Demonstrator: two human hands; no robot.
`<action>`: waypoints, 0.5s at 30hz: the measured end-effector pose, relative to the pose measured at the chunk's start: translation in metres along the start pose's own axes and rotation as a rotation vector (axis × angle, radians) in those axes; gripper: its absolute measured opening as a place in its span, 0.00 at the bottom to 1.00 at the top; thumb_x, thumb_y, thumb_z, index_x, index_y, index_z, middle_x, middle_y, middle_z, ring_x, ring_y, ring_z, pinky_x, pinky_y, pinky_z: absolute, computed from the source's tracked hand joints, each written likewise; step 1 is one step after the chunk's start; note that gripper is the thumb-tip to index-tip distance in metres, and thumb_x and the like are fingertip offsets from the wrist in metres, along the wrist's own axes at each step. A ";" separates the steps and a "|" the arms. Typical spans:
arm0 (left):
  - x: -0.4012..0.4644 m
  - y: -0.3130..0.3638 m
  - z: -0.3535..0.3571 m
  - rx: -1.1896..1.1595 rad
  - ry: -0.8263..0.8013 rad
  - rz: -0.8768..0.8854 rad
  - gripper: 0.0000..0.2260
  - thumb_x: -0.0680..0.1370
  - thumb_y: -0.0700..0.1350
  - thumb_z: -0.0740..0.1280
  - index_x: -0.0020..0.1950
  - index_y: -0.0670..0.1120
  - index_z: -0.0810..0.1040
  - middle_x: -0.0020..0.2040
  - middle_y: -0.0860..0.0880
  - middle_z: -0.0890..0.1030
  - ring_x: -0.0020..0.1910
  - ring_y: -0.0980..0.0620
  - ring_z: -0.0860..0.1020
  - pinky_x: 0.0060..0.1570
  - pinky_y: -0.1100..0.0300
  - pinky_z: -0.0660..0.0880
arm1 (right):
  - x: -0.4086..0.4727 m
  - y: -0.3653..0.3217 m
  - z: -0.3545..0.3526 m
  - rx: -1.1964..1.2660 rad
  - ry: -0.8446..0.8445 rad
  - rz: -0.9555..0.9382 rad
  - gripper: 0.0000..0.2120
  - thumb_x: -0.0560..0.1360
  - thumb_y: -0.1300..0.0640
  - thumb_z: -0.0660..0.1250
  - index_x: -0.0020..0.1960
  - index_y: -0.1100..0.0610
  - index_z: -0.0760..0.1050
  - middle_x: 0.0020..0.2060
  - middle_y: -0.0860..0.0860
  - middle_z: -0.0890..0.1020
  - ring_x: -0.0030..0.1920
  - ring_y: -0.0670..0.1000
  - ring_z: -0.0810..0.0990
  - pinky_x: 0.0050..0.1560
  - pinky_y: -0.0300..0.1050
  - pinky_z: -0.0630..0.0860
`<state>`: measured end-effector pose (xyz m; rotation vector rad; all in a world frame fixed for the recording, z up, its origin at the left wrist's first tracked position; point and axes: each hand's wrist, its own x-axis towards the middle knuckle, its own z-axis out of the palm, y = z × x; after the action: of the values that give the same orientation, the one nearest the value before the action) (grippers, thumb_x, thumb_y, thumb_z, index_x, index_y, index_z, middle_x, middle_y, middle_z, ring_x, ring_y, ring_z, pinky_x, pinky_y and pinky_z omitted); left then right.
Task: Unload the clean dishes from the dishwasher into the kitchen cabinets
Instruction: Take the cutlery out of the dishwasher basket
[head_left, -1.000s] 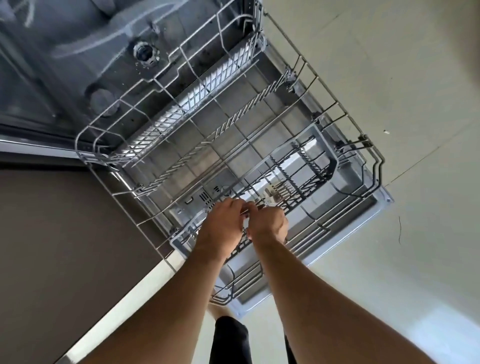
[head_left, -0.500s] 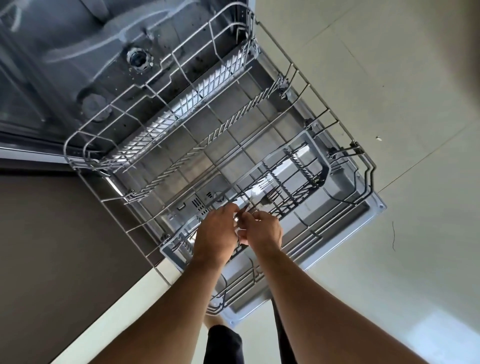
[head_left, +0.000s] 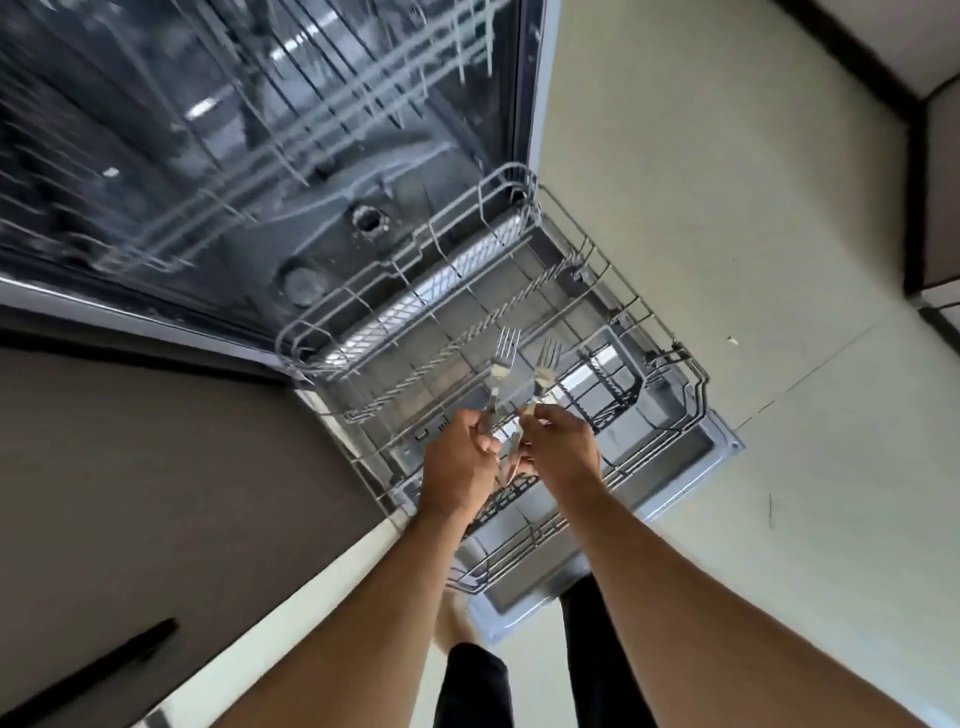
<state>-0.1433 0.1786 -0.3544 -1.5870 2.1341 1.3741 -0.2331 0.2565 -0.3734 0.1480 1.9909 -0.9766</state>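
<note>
While both arms reach out over the pulled-out lower rack (head_left: 613, 322) of an open dishwasher (head_left: 291, 156), a person holds two metal forks side by side above the wire frame. The left hand (head_left: 457, 460) has its fingers curled round the handle of the left fork (head_left: 503, 364), whose tines point up and away from the wrist. The right hand (head_left: 563, 449), almost touching the left at the knuckles, pinches the handle of the right fork (head_left: 545, 366) between thumb and fingertips; its tines also point away, just beside those of the first fork. A further thin strip of metal shows below and between the two hands, but whether it is a third utensil or the lower end of a handle cannot be told.

Directly beneath and beyond the hands lies the cutlery basket (head_left: 608, 384), a dark grid set in the rack on the right hand's side. Farther beyond the fingertips, rows of wire prongs cross the rack. Past those, the dishwasher tub opens, with a round fitting on its floor and the blurred wires of an upper rack (head_left: 270, 93) above. The open door (head_left: 722, 441) lies flat under the rack, its corner jutting out to the right of the right hand. To the left of the left forearm runs a brown cabinet front (head_left: 130, 493) with a dark handle (head_left: 88, 670). Pale floor tiles (head_left: 753, 208) spread to the right of the right arm, and the person's dark trouser legs and a bare foot show below, between the forearms.
</note>
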 end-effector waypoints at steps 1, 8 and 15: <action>-0.010 0.009 -0.013 -0.036 0.008 -0.008 0.05 0.78 0.39 0.64 0.48 0.49 0.73 0.39 0.55 0.78 0.36 0.56 0.76 0.27 0.72 0.67 | -0.015 -0.014 -0.004 -0.001 -0.009 -0.013 0.05 0.78 0.51 0.68 0.49 0.47 0.83 0.35 0.48 0.85 0.38 0.52 0.86 0.42 0.51 0.85; -0.113 0.065 -0.113 -0.277 0.025 -0.013 0.04 0.83 0.44 0.59 0.55 0.47 0.71 0.44 0.51 0.76 0.40 0.53 0.75 0.38 0.55 0.74 | -0.140 -0.095 -0.028 -0.015 -0.056 -0.145 0.05 0.79 0.53 0.67 0.49 0.46 0.82 0.40 0.49 0.86 0.41 0.53 0.86 0.43 0.53 0.85; -0.193 0.073 -0.183 -0.292 0.105 0.106 0.10 0.81 0.54 0.63 0.45 0.49 0.74 0.37 0.50 0.77 0.35 0.52 0.74 0.37 0.56 0.72 | -0.250 -0.138 -0.034 -0.074 -0.076 -0.294 0.07 0.81 0.55 0.63 0.52 0.51 0.80 0.39 0.51 0.86 0.37 0.50 0.84 0.44 0.51 0.82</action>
<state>-0.0509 0.1788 -0.0943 -1.7003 2.1865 1.7416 -0.1670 0.2486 -0.0937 -0.2264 2.0106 -1.0730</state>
